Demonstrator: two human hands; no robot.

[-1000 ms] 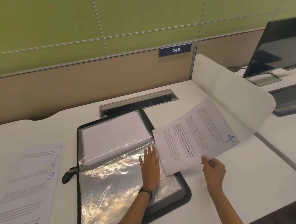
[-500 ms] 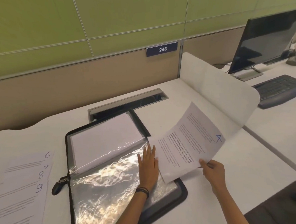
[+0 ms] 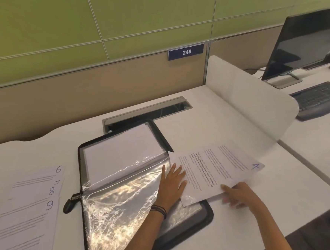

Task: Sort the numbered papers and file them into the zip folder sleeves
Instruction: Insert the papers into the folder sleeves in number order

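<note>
Now sheet 4 (image 3: 217,170) overlaps the open zip folder (image 3: 207,216).
The left hand (image 3: 171,185) lies flat, fingers straight, on the folder's clear sleeve (image 3: 122,204); the right hand (image 3: 240,194) pinches sheet 4's near edge, thumb on top. The sheet's left end lies over the folder's right side, just beside the left fingers. Sheets numbered 6, 7, 8 and 9 (image 3: 29,200) fan out on the white desk (image 3: 208,126) at far left.

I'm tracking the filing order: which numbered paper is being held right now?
The paper marked 4, which the right hand holds at the folder's right edge. Papers 6 to 9 lie fanned out on the left, untouched.
</note>
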